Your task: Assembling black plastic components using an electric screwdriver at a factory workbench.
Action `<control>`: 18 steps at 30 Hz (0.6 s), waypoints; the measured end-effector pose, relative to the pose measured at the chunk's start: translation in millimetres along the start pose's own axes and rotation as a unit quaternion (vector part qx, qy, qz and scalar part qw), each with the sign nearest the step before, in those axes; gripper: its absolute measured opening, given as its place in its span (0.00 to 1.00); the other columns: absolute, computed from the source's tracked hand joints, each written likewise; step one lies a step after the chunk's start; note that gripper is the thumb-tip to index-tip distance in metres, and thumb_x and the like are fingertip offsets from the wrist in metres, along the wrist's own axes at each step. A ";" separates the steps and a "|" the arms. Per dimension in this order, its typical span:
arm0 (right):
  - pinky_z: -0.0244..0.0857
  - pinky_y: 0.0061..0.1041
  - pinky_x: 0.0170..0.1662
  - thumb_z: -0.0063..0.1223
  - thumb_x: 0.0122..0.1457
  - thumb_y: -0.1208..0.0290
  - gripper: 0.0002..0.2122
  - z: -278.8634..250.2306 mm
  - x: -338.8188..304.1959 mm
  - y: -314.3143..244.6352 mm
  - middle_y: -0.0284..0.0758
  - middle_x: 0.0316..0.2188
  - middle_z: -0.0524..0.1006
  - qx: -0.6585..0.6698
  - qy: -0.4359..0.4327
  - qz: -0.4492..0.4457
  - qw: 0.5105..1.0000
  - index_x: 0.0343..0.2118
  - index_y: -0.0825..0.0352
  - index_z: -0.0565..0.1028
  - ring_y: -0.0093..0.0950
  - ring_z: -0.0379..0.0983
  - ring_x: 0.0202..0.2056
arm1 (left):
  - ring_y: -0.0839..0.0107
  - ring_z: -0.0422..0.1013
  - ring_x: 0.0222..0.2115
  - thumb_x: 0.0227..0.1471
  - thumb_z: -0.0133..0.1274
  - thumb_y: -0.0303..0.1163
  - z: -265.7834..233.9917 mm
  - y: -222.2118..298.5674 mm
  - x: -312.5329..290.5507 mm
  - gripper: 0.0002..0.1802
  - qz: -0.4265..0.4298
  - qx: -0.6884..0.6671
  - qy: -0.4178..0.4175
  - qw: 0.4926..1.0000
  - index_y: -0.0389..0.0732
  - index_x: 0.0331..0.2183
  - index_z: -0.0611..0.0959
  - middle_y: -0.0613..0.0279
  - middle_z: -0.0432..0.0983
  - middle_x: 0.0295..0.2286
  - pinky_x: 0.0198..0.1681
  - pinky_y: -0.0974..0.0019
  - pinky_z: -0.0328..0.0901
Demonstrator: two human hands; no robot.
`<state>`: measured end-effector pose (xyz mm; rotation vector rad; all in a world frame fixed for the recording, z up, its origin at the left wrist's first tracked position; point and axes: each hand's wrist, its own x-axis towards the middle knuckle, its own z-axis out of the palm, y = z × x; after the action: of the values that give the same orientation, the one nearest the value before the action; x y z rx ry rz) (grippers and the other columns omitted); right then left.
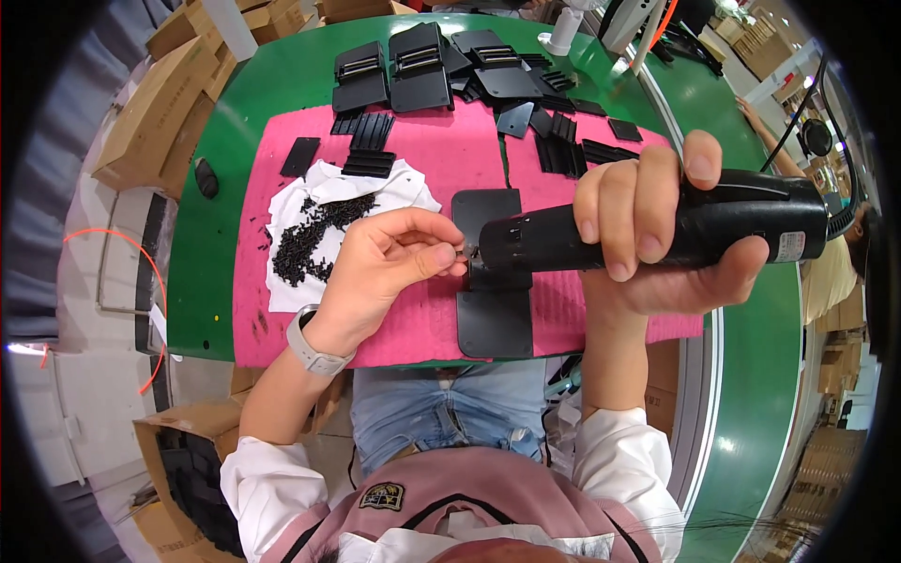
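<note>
In my right hand (648, 216) is a black electric screwdriver (544, 242), lying nearly level with its nose toward the left. My left hand (380, 258) has its thumb and fingers pinched together right at the screwdriver's tip. What sits between those fingertips is too small to make out. Below the tip lies a flat black plate assembly (495, 324) on the pink foam mat (427, 328), partly covered by the screwdriver. A heap of small black screws (302, 246) rests on a white cloth (289, 298) beside my left hand.
Black hinged plates (418, 70) are stacked along the mat's far edge, near loose ribbed black strips (371, 133). The green table (218, 281) surrounds the mat. Cardboard boxes (150, 127) stand at the left. A cable (849, 211) runs from the screwdriver's rear. Another person (831, 272) is at the right.
</note>
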<state>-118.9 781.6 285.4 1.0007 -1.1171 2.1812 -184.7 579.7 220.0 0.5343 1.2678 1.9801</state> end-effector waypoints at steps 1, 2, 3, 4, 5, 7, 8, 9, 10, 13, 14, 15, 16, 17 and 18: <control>0.60 0.23 0.26 0.52 0.53 0.46 0.23 -0.4 0.1 1.0 0.25 0.16 0.66 0.010 -0.010 0.006 1.000 0.41 0.62 0.65 0.18 0.62 0.12 | 0.73 0.75 0.31 0.48 0.57 0.20 0.2 -0.8 -0.2 0.09 0.006 0.012 0.000 1.000 0.31 0.35 0.78 0.58 0.77 0.30 0.38 0.72 0.70; 0.60 0.23 0.26 0.52 0.53 0.46 0.23 0.1 -0.7 1.5 0.25 0.16 0.66 0.018 -0.015 0.015 1.000 0.41 0.62 0.65 0.18 0.62 0.12 | 0.73 0.75 0.31 0.48 0.57 0.20 0.0 -0.6 -0.5 0.09 0.011 0.010 0.001 1.000 0.31 0.35 0.78 0.58 0.77 0.30 0.38 0.72 0.70; 0.60 0.23 0.26 0.51 0.53 0.46 0.24 0.1 -0.9 2.2 0.25 0.17 0.66 0.020 -0.019 0.011 1.000 0.41 0.62 0.65 0.18 0.62 0.12 | 0.73 0.75 0.30 0.48 0.56 0.19 -0.3 -0.1 -1.0 0.09 0.021 0.043 -0.011 0.999 0.31 0.35 0.78 0.58 0.77 0.30 0.37 0.72 0.70; 0.60 0.23 0.27 0.50 0.54 0.46 0.24 0.7 -1.7 2.4 0.25 0.17 0.66 0.025 -0.002 0.025 0.999 0.42 0.62 0.65 0.18 0.62 0.13 | 0.72 0.75 0.30 0.47 0.56 0.19 -0.4 0.6 -1.6 0.08 0.026 0.077 -0.021 0.996 0.30 0.34 0.79 0.58 0.77 0.30 0.37 0.72 0.70; 0.60 0.23 0.27 0.50 0.54 0.46 0.24 0.6 -1.8 2.7 0.25 0.17 0.66 0.028 -0.001 0.035 0.999 0.43 0.62 0.65 0.18 0.63 0.13 | 0.72 0.75 0.30 0.47 0.56 0.19 -0.8 1.5 -2.3 0.08 0.030 0.075 -0.023 0.996 0.30 0.34 0.79 0.58 0.77 0.30 0.37 0.72 0.70; 0.60 0.23 0.27 0.49 0.54 0.45 0.25 0.6 -1.8 3.0 0.25 0.18 0.67 0.036 0.009 0.035 0.999 0.44 0.62 0.65 0.19 0.63 0.13 | 0.72 0.75 0.30 0.47 0.56 0.18 -1.5 3.1 -3.6 0.08 0.032 0.098 -0.034 0.994 0.30 0.34 0.79 0.58 0.77 0.29 0.37 0.71 0.71; 0.60 0.23 0.27 0.49 0.54 0.45 0.25 0.6 -1.8 2.5 0.25 0.18 0.67 0.038 0.010 0.041 0.998 0.44 0.62 0.65 0.19 0.63 0.13 | 0.72 0.75 0.30 0.47 0.56 0.18 -1.7 3.5 -3.7 0.08 0.031 0.097 -0.035 0.994 0.30 0.34 0.79 0.58 0.77 0.29 0.37 0.71 0.71; 0.60 0.23 0.27 0.49 0.55 0.45 0.25 0.5 -1.8 2.3 0.25 0.18 0.67 0.035 -0.006 0.045 0.998 0.44 0.62 0.65 0.19 0.63 0.13 | 0.71 0.76 0.29 0.47 0.56 0.18 -1.9 3.5 -3.7 0.08 0.028 0.100 -0.037 0.994 0.30 0.34 0.79 0.58 0.77 0.29 0.36 0.71 0.71; 0.60 0.23 0.27 0.49 0.55 0.45 0.25 0.5 -1.9 1.6 0.25 0.18 0.67 0.039 0.011 0.047 0.998 0.44 0.62 0.65 0.19 0.63 0.13 | 0.71 0.76 0.29 0.48 0.55 0.18 -1.7 3.1 -3.4 0.07 0.026 0.103 -0.039 0.994 0.29 0.34 0.79 0.57 0.77 0.29 0.35 0.71 0.71; 0.59 0.23 0.28 0.48 0.55 0.45 0.25 0.6 -3.5 0.4 0.25 0.18 0.67 0.010 -0.028 0.039 0.999 0.45 0.62 0.65 0.19 0.62 0.13 | 0.69 0.76 0.28 0.49 0.55 0.19 1.9 -0.3 -3.0 0.07 0.015 0.071 -0.015 0.997 0.29 0.34 0.78 0.56 0.77 0.29 0.35 0.71 0.72; 0.59 0.23 0.28 0.48 0.55 0.45 0.25 1.4 -5.1 0.4 0.25 0.18 0.67 0.020 -0.005 0.035 0.999 0.45 0.62 0.66 0.19 0.62 0.14 | 0.69 0.76 0.28 0.49 0.55 0.19 3.4 -0.9 -3.2 0.07 0.014 0.069 -0.019 0.997 0.29 0.34 0.78 0.56 0.77 0.29 0.35 0.71 0.72; 0.58 0.23 0.28 0.47 0.55 0.45 0.25 1.9 -6.3 0.1 0.26 0.18 0.66 0.021 0.010 0.031 0.999 0.45 0.62 0.66 0.19 0.62 0.14 | 0.69 0.76 0.27 0.49 0.55 0.20 5.3 -1.4 -3.6 0.07 0.026 0.061 -0.008 0.998 0.29 0.34 0.78 0.55 0.77 0.29 0.34 0.71 0.72; 0.58 0.23 0.28 0.46 0.56 0.45 0.25 2.2 -7.3 0.0 0.26 0.18 0.66 0.030 0.041 0.025 0.998 0.45 0.62 0.66 0.19 0.61 0.14 | 0.69 0.77 0.26 0.50 0.55 0.20 7.8 -1.4 -4.2 0.08 0.038 0.053 0.003 0.998 0.29 0.35 0.78 0.55 0.77 0.29 0.33 0.71 0.73; 0.57 0.23 0.28 0.45 0.56 0.44 0.25 2.9 -8.3 -0.7 0.26 0.19 0.66 0.044 0.064 0.020 0.997 0.45 0.63 0.66 0.19 0.61 0.14 | 0.69 0.77 0.26 0.50 0.55 0.20 10.6 -1.3 -5.0 0.08 0.036 0.052 0.000 0.998 0.29 0.35 0.78 0.55 0.77 0.29 0.33 0.71 0.73; 0.57 0.24 0.28 0.45 0.56 0.44 0.25 1.4 -6.9 -2.4 0.26 0.19 0.66 0.050 0.086 0.022 0.995 0.45 0.63 0.66 0.19 0.60 0.14 | 0.69 0.76 0.30 0.48 0.57 0.22 13.9 -1.3 -5.9 0.12 0.027 0.057 0.006 0.998 0.29 0.38 0.77 0.55 0.77 0.31 0.35 0.70 0.72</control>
<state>-112.4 781.0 281.6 0.8169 -0.9670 2.3292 -171.0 584.1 225.0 0.6193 1.3938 1.9651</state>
